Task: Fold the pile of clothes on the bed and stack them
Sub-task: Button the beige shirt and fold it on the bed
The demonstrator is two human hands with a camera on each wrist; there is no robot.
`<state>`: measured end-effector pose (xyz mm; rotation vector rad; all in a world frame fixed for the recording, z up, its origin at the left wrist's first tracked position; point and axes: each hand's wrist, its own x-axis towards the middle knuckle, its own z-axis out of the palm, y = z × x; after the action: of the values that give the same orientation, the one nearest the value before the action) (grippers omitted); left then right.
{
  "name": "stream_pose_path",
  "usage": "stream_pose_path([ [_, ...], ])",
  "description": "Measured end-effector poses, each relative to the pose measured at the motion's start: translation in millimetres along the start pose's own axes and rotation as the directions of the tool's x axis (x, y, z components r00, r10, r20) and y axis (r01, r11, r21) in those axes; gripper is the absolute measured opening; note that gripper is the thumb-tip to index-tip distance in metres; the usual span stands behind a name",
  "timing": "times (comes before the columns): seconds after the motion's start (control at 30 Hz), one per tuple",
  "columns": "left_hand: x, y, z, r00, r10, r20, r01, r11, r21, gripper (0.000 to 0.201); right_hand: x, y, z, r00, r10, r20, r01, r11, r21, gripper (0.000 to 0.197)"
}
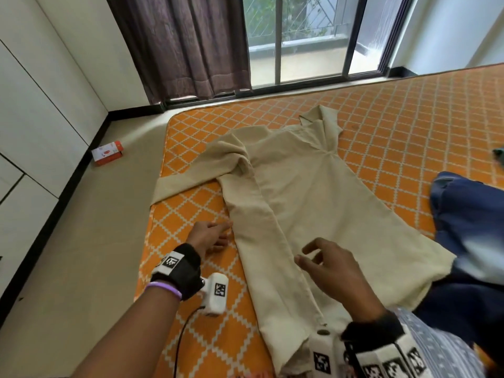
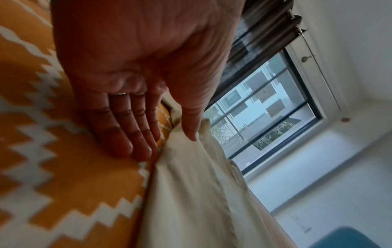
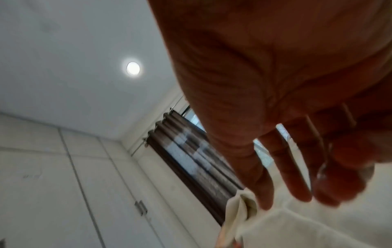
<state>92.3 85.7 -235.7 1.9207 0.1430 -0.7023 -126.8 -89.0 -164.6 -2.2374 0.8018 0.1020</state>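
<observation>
A beige long-sleeved garment (image 1: 313,192) lies spread flat on the orange diamond-patterned bed (image 1: 409,118), collar toward the window, its left side folded inward and one sleeve trailing to the bed's left edge. My left hand (image 1: 223,233) rests on the sheet at the garment's left fold. In the left wrist view the left hand (image 2: 167,146) has straight fingers (image 2: 137,147) on the sheet and its thumb touches the beige fabric (image 2: 191,201). My right hand (image 1: 308,255) hovers just over the garment's lower middle with fingers spread and holds nothing. The right wrist view shows the right hand (image 3: 284,201) above the beige cloth (image 3: 297,226).
A heap of navy clothes (image 1: 469,227) lies at the right, overlapping the beige hem. A blue-grey patterned cloth (image 1: 441,350) is at the bottom right. The bed's left edge drops to the floor, where a small red-and-white box (image 1: 107,153) lies. Curtain and window stand behind.
</observation>
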Motion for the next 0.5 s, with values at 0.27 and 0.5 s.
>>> stream_pose_path([
  [0.27,20.6,2.4,27.3,0.994,-0.059,-0.090,0.076,0.977,0.198,0.033,-6.2,-16.3,61.7,0.837,-0.055,0.545,0.290,0.888,-0.356,0.071],
  [0.5,56.9,41.9,-10.9,0.994,-0.051,-0.092,0.049,0.999,-0.022,0.036,-8.2,-26.2,78.9,0.969,-0.105,0.223,0.194,0.885,-0.423,0.042],
])
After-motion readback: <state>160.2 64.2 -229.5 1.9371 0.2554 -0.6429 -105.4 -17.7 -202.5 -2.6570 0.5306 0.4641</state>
